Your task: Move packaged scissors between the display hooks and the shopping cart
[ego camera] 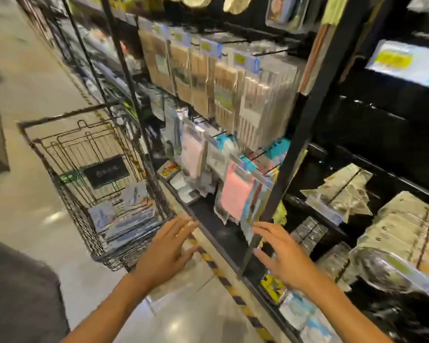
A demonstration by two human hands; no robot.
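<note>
A black wire shopping cart stands on the left beside the shelving. Several bluish packaged scissors lie flat on its bottom. Packs with pink and teal cards hang from display hooks on the black rack. My left hand hovers with fingers spread between the cart's near corner and the shelf edge, holding nothing. My right hand is open too, its fingertips close to the lowest hanging pack by a black upright post. The frame is motion-blurred.
A black lower shelf with a yellow-black striped kick edge runs diagonally. Wooden utensil packs hang higher up. Foil and clear packs fill the right bay. A dark sleeve is at lower left.
</note>
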